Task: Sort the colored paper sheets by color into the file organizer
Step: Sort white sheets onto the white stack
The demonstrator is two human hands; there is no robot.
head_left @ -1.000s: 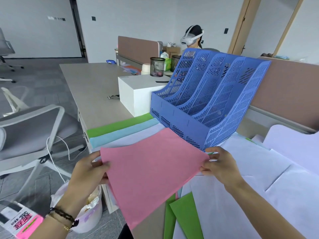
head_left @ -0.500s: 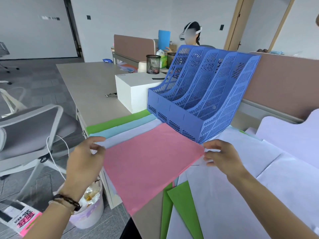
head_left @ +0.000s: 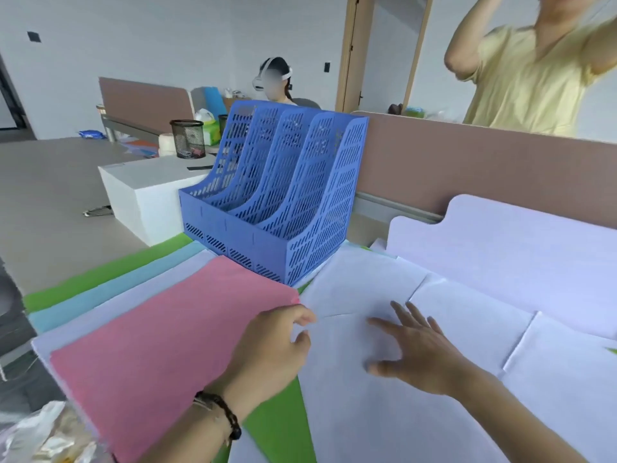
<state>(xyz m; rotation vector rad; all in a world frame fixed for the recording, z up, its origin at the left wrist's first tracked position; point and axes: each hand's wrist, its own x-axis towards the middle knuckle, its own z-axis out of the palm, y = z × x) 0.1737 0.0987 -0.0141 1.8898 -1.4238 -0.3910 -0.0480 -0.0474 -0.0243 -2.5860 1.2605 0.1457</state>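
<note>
**Inspector A:** Colored paper sheets, first finding: the pink sheet [head_left: 160, 339] lies flat in the lower left of the frame, on top of a fanned stack. Of the sheets beneath it we see only strips: a lavender sheet [head_left: 133, 295], a light blue sheet [head_left: 110, 289] and a green sheet [head_left: 100, 274]. How far each extends underneath is hidden.

**Inspector B:** We agree. Another green sheet [head_left: 280, 416] shows at the bottom centre, partly covered by the left hand [head_left: 267, 352] and by the white sheets [head_left: 367, 412] spread across the lower right. Its lower end is cut off by the frame edge.

**Inspector A:** The blue file organizer [head_left: 277, 195] stands upright in the middle of the frame, its front corner just beside the far edge of the pink sheet. We can see no paper in its compartments, though the perforated walls hide their floors.

**Inspector B:** Hands. The left hand rests over the pink sheet's right edge, fingers curled. Whether they pinch that edge or merely lie on it, we cannot tell; the fingertips are blurred. The right hand [head_left: 414, 355] is spread, fingers straight, over the white sheets, grasping nothing.

**Inspector A:** Remaining items: a white box [head_left: 143, 192] left of the organizer, a black mesh cup [head_left: 187, 138] behind it. A person in a yellow shirt [head_left: 524, 78] at upper right is cut off by the frame.
</note>
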